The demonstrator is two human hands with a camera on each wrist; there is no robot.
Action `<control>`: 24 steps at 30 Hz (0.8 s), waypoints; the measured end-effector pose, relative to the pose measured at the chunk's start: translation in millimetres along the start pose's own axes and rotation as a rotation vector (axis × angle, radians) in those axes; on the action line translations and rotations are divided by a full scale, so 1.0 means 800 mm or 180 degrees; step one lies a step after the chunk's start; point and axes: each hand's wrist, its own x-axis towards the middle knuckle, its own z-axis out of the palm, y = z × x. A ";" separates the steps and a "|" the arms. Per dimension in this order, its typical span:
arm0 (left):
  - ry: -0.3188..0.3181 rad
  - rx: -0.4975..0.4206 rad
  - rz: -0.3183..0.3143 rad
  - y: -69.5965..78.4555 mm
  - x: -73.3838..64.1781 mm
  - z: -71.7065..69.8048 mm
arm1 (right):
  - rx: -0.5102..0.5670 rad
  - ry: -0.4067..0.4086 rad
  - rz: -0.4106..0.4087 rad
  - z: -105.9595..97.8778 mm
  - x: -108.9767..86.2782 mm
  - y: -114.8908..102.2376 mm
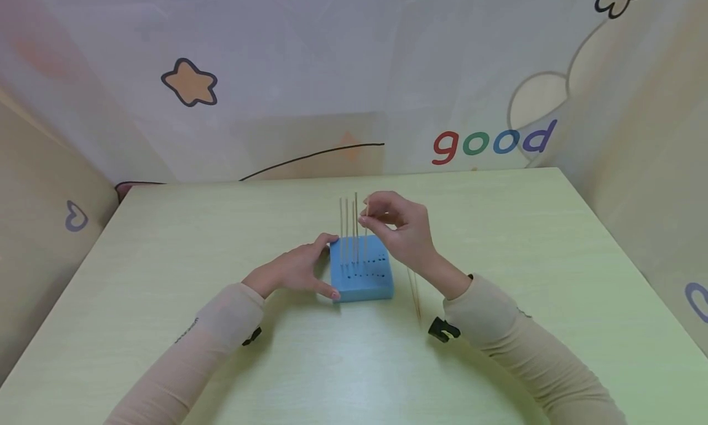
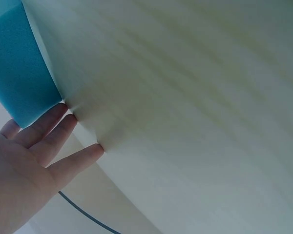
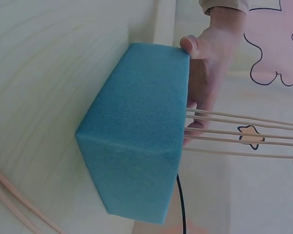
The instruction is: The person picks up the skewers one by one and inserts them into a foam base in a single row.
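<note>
A blue foam block lies on the table, its top dotted with rows of small dark holes. My left hand holds it from the left, thumb at the near corner and index finger at the far one. In the left wrist view, other fingers stretch down to the tabletop beside the block. Several thin wooden sticks stand upright in a row in the foam. Over the block, my right hand pinches the upper part of another upright stick, whose lower end meets the top at the row's right end.
Loose wooden sticks lie on the table right of the block, partly under my right wrist. The pale table ends at a printed cloth backdrop behind, with cloth on both sides. Black straps hang at both wrists.
</note>
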 end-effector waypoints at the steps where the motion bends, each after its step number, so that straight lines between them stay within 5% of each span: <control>1: -0.0001 -0.0007 -0.0005 0.000 0.000 0.000 | -0.0014 0.0002 0.0003 0.000 0.000 0.000; 24: -0.0002 -0.0026 -0.0001 0.005 -0.002 -0.003 | -0.0090 -0.0054 0.0009 0.002 -0.002 0.001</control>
